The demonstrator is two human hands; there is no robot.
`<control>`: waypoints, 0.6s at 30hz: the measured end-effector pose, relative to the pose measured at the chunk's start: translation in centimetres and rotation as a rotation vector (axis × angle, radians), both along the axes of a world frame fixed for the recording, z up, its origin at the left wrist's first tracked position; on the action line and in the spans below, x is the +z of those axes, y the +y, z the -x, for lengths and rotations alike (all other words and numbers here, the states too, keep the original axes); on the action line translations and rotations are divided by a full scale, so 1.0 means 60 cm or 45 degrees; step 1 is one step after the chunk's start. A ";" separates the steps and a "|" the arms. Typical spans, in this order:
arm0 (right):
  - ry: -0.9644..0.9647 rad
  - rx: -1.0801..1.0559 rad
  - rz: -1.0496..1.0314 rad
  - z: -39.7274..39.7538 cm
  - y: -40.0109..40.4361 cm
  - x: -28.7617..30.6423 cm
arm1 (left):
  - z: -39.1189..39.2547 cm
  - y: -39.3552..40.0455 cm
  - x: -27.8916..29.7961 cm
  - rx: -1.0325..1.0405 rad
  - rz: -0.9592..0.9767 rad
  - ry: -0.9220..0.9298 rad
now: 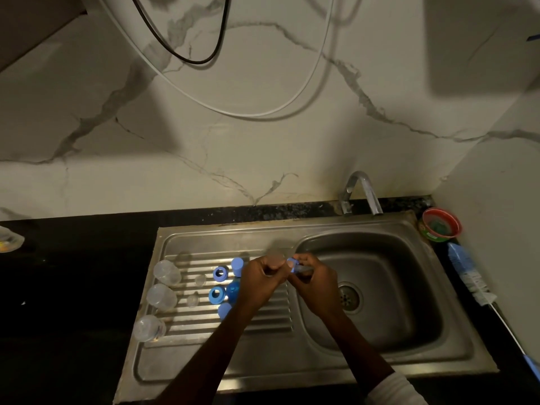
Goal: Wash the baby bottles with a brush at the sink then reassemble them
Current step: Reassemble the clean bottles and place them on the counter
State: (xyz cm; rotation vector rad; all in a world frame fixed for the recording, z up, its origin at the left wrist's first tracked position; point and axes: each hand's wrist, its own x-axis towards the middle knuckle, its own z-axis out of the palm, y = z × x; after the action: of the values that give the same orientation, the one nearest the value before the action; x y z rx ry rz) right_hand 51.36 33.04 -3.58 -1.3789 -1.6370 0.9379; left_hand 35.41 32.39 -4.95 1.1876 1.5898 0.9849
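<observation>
The left hand [263, 280] covers most of the clear bottle [276, 260] it grips, so only the bottle's rounded end shows above the fingers [270, 271]. The right hand [314, 277] hides most of the blue collar [292, 263] it pinches; whether a teat sits in that collar cannot be told. The left forearm crosses the blue caps [230, 290] on the drainboard [204, 320], hiding their right sides. The bottle brush [467, 273] on the counter [58, 302] runs out past the picture's right edge. A pale object [8, 239] at the left edge is cut off and too blurred to name. The contents of the red bowl [441, 225] are too dim to make out.
</observation>
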 end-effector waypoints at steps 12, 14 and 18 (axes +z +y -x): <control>0.031 -0.025 -0.016 -0.009 -0.006 -0.012 | -0.005 0.004 0.018 0.074 0.066 -0.193; -0.024 -0.094 -0.089 -0.008 -0.009 -0.009 | -0.005 0.002 0.018 0.054 0.079 -0.203; -0.206 -0.154 -0.283 -0.011 0.000 -0.012 | -0.008 -0.002 0.016 0.029 0.058 -0.131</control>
State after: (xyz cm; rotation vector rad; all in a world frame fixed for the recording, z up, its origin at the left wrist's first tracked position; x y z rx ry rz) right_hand 52.02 33.03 -4.29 -1.4100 -1.6988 0.5682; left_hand 35.90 32.24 -3.97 1.0729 1.5396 1.0036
